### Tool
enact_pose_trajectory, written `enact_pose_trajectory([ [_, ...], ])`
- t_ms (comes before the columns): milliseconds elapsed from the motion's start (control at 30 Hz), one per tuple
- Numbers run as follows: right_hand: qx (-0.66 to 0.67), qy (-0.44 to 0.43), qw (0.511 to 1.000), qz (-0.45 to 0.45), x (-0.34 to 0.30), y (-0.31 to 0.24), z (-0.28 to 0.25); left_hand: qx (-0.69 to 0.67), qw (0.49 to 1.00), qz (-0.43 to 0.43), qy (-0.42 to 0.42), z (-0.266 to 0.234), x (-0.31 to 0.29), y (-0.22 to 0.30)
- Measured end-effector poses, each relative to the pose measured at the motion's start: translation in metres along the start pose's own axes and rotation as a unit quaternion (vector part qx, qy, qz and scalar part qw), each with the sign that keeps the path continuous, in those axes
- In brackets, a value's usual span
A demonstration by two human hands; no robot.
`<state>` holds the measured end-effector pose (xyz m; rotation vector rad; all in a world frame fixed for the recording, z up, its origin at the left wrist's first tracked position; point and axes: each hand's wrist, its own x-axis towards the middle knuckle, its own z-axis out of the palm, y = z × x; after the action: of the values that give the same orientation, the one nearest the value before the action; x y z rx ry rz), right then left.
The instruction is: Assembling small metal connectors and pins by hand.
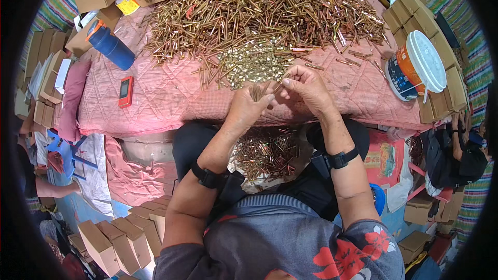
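Observation:
My left hand [245, 108] is closed around a small bunch of thin brownish metallic sticks [256, 92], their ends pointing up. Close beside it, my right hand [309, 92] pinches thumb and fingers together on one thin stick [278, 88] that slants toward the left hand. Just beyond both hands lies a patch of small, pale gold round pieces [254, 65]; their exact kind is too small to tell. Behind that rises a wide heap of gold and copper-coloured sticks [264, 8]. More sticks [267, 153] lie piled between my knees, below the table edge.
A pink quilted cover [171, 91] drapes the work surface. On its left are a blue bottle [111, 46] and a red device [125, 92]; a lidded white bucket [415, 67] stands right. Cardboard boxes [122, 243] line the sides. Other people's limbs [57, 189] show at the edges.

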<state>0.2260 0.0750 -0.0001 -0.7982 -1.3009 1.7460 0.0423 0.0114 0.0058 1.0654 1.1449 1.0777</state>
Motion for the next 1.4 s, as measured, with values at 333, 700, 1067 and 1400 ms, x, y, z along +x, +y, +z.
enact_pose_trajectory([
  [333, -0.164, 0.020, 0.986, -0.011, -0.002, -0.007, -0.002, -0.168, 0.985, -0.024, -0.010, -0.008, 0.008, -0.012],
  [700, -0.512, -0.041, 0.843, -0.159, -0.012, -0.008, -0.011, -0.199, 0.979, -0.038, 0.013, -0.013, 0.008, -0.014],
  [1067, -0.382, 0.033, 0.913, -0.139, -0.003, -0.002, -0.011, -0.147, 0.987, -0.056, -0.023, -0.012, 0.006, -0.012],
  [1400, -0.039, 0.028, 0.998, -0.040, -0.005, -0.002, -0.004, -0.165, 0.982, -0.056, -0.075, -0.008, 0.001, -0.004],
])
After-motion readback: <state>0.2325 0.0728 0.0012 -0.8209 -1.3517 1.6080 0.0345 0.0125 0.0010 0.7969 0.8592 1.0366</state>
